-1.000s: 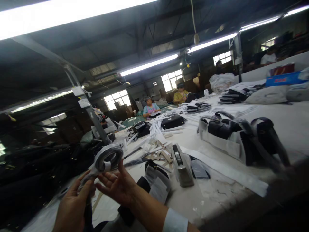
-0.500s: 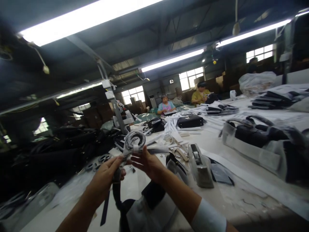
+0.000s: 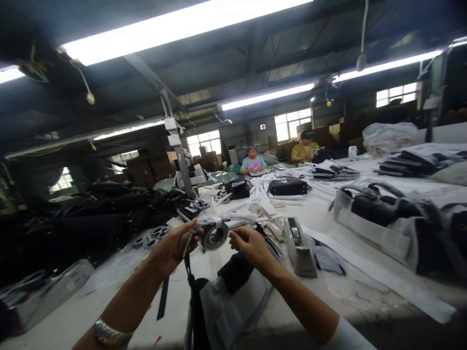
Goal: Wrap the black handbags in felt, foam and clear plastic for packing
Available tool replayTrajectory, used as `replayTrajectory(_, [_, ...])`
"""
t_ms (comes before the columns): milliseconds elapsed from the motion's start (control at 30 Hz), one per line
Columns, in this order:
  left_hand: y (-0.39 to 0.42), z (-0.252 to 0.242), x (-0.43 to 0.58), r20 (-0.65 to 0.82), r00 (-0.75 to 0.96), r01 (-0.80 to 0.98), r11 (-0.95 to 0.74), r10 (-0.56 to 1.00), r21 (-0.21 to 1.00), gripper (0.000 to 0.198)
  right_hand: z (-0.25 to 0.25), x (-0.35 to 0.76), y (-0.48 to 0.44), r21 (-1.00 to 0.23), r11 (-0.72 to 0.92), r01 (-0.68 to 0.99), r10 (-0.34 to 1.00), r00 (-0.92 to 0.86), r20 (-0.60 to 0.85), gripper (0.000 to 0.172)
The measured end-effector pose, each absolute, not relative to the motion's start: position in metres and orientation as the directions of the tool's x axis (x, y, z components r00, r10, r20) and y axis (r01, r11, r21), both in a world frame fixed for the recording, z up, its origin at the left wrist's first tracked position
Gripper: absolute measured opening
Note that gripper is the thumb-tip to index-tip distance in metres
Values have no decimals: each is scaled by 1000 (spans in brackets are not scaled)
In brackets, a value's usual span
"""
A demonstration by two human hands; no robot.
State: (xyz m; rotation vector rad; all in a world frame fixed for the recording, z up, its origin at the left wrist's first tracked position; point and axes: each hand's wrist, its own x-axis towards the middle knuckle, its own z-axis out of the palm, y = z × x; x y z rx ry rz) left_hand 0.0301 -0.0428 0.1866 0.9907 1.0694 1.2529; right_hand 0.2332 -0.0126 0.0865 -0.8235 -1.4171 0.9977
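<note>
A coiled strap (image 3: pixel 214 237), dark and wrapped in clear film with a pale band at its top, hangs in front of me over the table. My left hand (image 3: pixel 178 245) is closed on the strap's end at the coil's left. My right hand (image 3: pixel 250 245) is at the coil's right edge, thumb and fingers pinched together; whether something thin is between them I cannot make out. Below both hands lies a black bag (image 3: pixel 233 277) partly covered in white wrapping, with a dark strap rising from it towards my left hand.
A tape dispenser (image 3: pixel 299 248) stands right of my right hand. Further right sits a wrapped black bag (image 3: pixel 386 214). Black bags (image 3: pixel 98 223) are heaped at the left. White strips (image 3: pixel 260 189) litter the table's middle. Two people sit across the table. A metal post (image 3: pixel 182 160) rises behind.
The coil has dropped lower and turned, and the right hand has shifted to its right edge, its spread fingers now pinched. The left hand still grips the strap. The view has tilted slightly.
</note>
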Motion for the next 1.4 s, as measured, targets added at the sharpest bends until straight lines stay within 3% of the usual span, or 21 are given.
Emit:
replayTrajectory(133, [-49,183,32,-84,16,-292,85,996,953,10,88,238,-18,-886,463,29,885,32,464,31])
replayTrajectory(367, [-53,180,36,-70,57,-288,84,996,954,12,76,229,-27,-904,418,-90,885,-181,428,39])
replayTrajectory(667, [-61,165,24,-66,96,-209,85,993,974,28,56,239,-43,-880,474,11,880,-13,474,36])
replayTrajectory(867, [-68,138,8,70,115,-262,-37,991,964,17,41,239,-43,-881,471,38,882,-33,470,41])
replayTrajectory(967, [-68,128,8,123,162,-251,-80,979,965,29,42,237,-49,-857,502,116,862,10,506,38])
replayTrajectory(1100, [-71,118,12,129,207,-201,-87,970,976,34,43,234,-66,-752,574,323,792,13,610,32])
replayTrajectory(1300, [-78,110,11,121,224,-159,-86,967,984,36,27,235,-68,-448,681,580,683,-281,674,33])
replayTrajectory(1400, [-77,106,10,143,214,-148,-113,966,983,38,22,236,-60,-360,686,632,662,-338,669,36])
